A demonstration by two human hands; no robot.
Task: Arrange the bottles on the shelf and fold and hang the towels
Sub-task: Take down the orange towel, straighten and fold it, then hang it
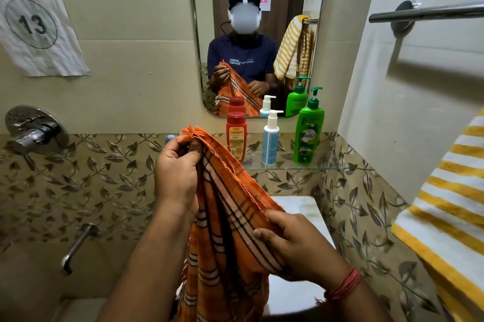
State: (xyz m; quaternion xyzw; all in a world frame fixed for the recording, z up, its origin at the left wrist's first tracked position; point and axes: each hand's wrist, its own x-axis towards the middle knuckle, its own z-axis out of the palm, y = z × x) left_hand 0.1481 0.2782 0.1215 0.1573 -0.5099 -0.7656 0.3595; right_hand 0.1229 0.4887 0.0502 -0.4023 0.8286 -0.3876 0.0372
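Note:
I hold an orange checked towel (225, 238) in front of me with both hands. My left hand (178, 172) pinches its fringed top corner, raised near the shelf. Lower and to the right, my right hand (296, 243) grips the towel's edge; the rest hangs down. On the glass shelf (324, 167) below the mirror stand three upright bottles: a red one (236, 137), a white-and-blue pump bottle (271, 138) and a green pump bottle (307, 130). A yellow-and-white striped towel (445, 206) hangs at the right.
A metal towel bar (429, 13) is fixed to the right wall above the striped towel. The mirror (251, 33) shows a person holding the towel. A mixer valve (35, 129) and a spout (76, 245) stick out of the left wall. A white cistern top (301, 211) lies below.

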